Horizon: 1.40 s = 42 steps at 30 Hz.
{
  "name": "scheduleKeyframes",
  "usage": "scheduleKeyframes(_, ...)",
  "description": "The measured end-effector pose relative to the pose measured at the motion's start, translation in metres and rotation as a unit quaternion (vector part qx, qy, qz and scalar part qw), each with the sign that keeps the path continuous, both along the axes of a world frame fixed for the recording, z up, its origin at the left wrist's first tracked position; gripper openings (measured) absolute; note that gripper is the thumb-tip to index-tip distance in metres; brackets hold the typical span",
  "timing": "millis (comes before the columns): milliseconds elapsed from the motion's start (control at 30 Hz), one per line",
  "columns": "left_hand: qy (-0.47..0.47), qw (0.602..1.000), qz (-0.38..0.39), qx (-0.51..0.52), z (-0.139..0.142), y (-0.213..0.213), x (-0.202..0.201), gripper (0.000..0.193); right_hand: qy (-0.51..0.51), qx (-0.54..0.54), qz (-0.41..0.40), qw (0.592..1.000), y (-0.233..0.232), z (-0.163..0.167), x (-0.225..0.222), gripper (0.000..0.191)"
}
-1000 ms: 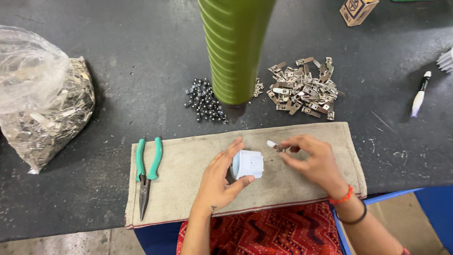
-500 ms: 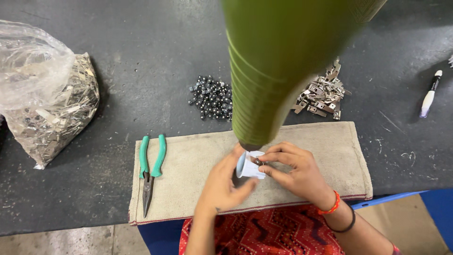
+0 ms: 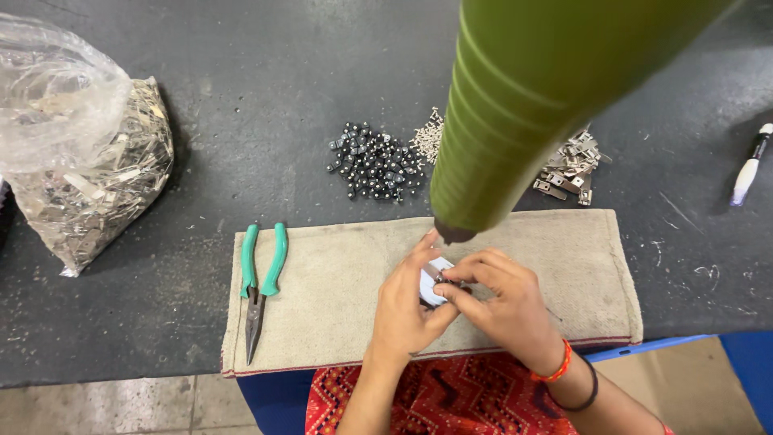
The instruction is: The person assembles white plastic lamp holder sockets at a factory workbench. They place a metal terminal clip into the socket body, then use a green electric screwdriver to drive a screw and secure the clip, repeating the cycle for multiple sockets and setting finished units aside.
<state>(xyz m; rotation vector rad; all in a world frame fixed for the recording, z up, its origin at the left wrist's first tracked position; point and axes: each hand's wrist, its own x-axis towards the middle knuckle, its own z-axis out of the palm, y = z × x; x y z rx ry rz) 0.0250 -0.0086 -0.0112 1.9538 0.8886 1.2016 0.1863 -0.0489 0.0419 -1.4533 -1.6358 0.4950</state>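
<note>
I am watching both hands working close together over the beige cloth pad [image 3: 338,282], at about 6 o'clock in the view. A second ago the hands were apart, the left hand [image 3: 407,310] steadying a small white block [image 3: 431,282] while the right hand [image 3: 503,306] was carrying a small metal piece [image 3: 442,279] in from the 3 o'clock side; now the two are meeting, the left hand cupping the block from its 9 o'clock side and the right hand's fingertips pinching the metal piece against the block's face. My reading: the piece is being seated into the block, so the fitting step is under way, though fingers are covering most of the contact and I cannot tell how far in it is sitting. The head camera is also dipping forward, since the green ribbed cloth [image 3: 515,105] hanging from 12 o'clock is filling far more of the view than before and hiding part of the work. The surface [image 3: 241,97] is a dark, scuffed bench top. On the pad at 9 o'clock, green-handled pliers [image 3: 259,282] are lying untouched, tips toward 6 o'clock. Beyond the pad, a heap of small black beads [image 3: 374,161] is sitting near 12 o'clock, silver metal brackets [image 3: 568,165] at 1 o'clock, a clear bag of metal parts [image 3: 80,161] at 10 o'clock, and a white marker [image 3: 749,165] at 3 o'clock. A tiled floor [image 3: 121,403] is showing at 7 o'clock.
</note>
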Motion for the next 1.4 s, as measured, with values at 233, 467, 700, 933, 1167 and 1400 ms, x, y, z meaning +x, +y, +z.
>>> scheduleKeyframes(233,0.085,0.992,0.082,0.045,0.016,-0.013,0.005,0.079,-0.009,0.02,0.019,1.0,0.003,0.001,0.002,0.021)
scheduleKeyframes(467,0.025,0.999,-0.027,-0.037,0.023,0.0,-0.006,0.072,-0.036,0.045,0.005,0.998,-0.002,-0.001,-0.003,0.022)
scheduleKeyframes(700,-0.009,0.998,-0.064,-0.012,0.015,0.007,-0.013,0.062,0.009,0.072,-0.007,0.997,-0.007,-0.015,-0.009,0.019)
scheduleKeyframes(933,-0.042,0.998,-0.051,-0.005,0.008,0.008,-0.01,0.058,0.117,-0.094,0.036,0.988,0.015,-0.024,0.026,0.012)
scheduleKeyframes(1167,-0.002,1.0,-0.006,0.005,0.01,0.006,-0.008,0.06,0.069,-0.064,0.056,0.994,0.037,-0.01,0.051,0.014)
scheduleKeyframes(1400,0.053,0.998,-0.004,0.025,0.014,0.013,-0.014,0.064,0.045,-0.095,0.107,0.989,0.018,-0.002,0.022,0.013)
